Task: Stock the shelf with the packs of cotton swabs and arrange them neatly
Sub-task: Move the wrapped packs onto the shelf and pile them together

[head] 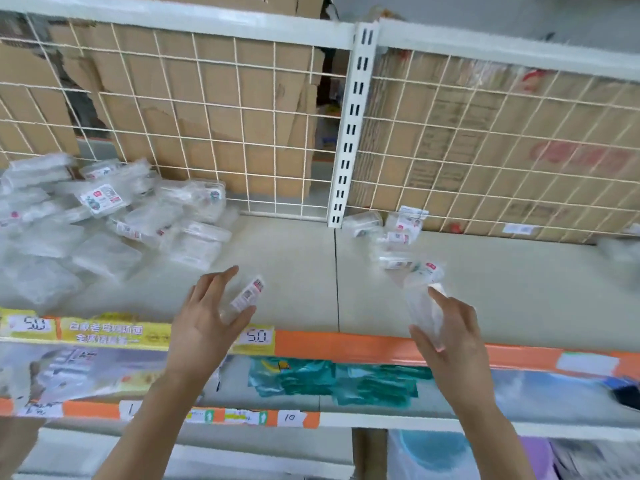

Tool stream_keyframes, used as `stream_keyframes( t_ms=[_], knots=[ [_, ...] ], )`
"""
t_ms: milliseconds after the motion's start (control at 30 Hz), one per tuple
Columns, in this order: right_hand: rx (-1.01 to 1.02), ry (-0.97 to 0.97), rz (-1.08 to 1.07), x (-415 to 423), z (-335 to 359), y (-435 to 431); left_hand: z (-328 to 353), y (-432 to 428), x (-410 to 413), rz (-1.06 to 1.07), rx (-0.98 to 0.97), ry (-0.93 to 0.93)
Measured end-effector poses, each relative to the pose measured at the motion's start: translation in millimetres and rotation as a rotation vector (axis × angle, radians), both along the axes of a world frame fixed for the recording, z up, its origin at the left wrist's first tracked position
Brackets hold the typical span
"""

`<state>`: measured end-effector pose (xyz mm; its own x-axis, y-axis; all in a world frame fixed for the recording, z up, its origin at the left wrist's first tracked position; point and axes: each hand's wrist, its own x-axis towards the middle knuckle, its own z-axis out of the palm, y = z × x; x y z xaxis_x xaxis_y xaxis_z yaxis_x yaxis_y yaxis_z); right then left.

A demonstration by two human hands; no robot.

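My left hand (211, 313) holds a small clear pack of cotton swabs (247, 296) with a white barcode label, just above the shelf's front edge. My right hand (446, 327) grips another clear pack (424, 303), held upright over the grey shelf (294, 258). A loose heap of clear swab packs (114, 216) lies at the shelf's left. A short row of packs (398, 233) runs from the white upright post toward my right hand. Motion blur softens the packs.
A white wire grid (207, 116) backs the shelf, with cardboard boxes (485, 150) behind it. The orange front rail (363, 344) carries price tags. A lower shelf holds teal packets (332, 379) and other goods.
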<state>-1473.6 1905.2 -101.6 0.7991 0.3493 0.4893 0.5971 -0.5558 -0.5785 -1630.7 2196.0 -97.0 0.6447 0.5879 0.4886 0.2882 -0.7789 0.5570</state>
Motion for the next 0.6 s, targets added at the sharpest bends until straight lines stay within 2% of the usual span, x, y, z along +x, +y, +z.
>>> stream_keyframes(
  t_ms=[333,467,600],
  knots=[
    [0.027,-0.002,-0.154,46,13,-103,10,-74,91,-0.181,-0.01,0.053],
    [0.016,0.009,-0.179,68,16,-139,0,-106,131,-0.216,-0.123,0.134],
    [0.027,-0.03,-0.188,87,20,-168,-12,-133,162,-0.237,-0.134,0.225]
  ],
)
